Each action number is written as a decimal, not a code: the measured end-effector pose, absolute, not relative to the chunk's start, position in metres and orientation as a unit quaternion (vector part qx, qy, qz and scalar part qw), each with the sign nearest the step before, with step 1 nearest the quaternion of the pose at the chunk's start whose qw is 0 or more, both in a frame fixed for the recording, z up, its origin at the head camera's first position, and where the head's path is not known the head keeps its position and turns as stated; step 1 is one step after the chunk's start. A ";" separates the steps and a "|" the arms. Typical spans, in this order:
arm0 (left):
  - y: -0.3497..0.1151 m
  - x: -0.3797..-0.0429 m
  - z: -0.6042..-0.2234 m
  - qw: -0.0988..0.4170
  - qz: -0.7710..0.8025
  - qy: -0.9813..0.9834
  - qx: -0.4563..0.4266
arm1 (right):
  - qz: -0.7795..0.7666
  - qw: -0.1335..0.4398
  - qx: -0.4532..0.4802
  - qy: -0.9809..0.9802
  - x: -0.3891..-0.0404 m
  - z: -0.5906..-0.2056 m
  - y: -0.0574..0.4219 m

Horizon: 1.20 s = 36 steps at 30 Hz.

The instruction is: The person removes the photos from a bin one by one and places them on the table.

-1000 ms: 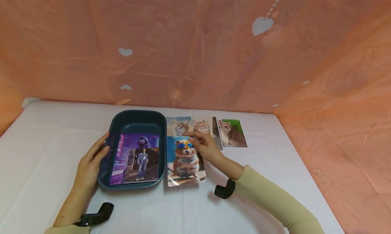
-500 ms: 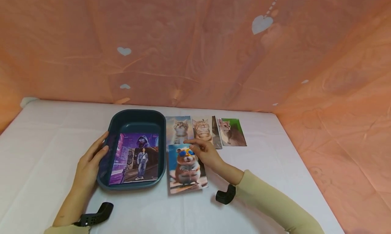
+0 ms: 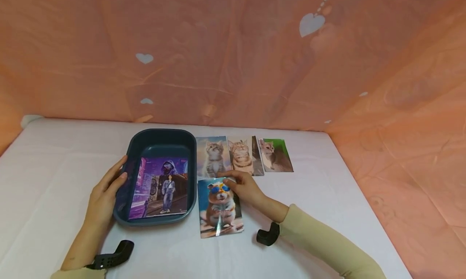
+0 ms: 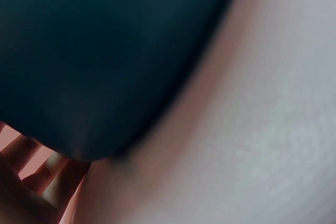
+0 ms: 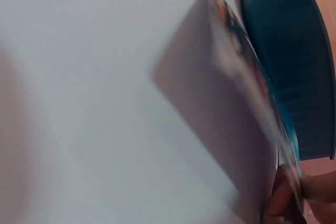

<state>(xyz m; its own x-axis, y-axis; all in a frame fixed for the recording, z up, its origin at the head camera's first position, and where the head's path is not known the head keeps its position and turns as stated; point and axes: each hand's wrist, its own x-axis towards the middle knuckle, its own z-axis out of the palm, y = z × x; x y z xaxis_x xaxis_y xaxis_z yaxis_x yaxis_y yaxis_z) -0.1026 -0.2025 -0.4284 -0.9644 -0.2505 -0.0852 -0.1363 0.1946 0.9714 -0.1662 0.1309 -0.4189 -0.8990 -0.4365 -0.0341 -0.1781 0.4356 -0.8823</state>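
My right hand (image 3: 246,190) pinches a photo card (image 3: 219,214) of a hamster in blue sunglasses by its upper right edge. In the right wrist view the card is tilted, with thumb and finger on opposite faces and its shadow on the white cloth. My left hand (image 3: 103,200) rests against the left side of a dark blue tray (image 3: 193,161), fingers and thumb at its outer wall. In the left wrist view those fingers (image 4: 63,182) appear beside the tray's wall. Inside the tray lie a purple hooded-figure card (image 3: 140,198) and, overlapping it, a card of a standing person (image 3: 176,196).
Behind the hamster card, a grey kitten card (image 3: 214,157), a tabby cat card (image 3: 240,155) and a green-backed cat card (image 3: 278,159) lie in a row right of the tray. White cloth (image 3: 309,198) covers the table, with orange sheeting (image 3: 233,60) at the back and sides.
My right hand has drawn the hamster card toward the front, uncovering more of the kitten and tabby cards behind. The left hand has stayed at the tray.
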 end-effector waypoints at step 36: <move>-0.203 -0.104 -0.429 0.044 -0.631 -0.763 0.130 | -0.417 0.009 -0.184 0.890 -0.158 -0.413 0.138</move>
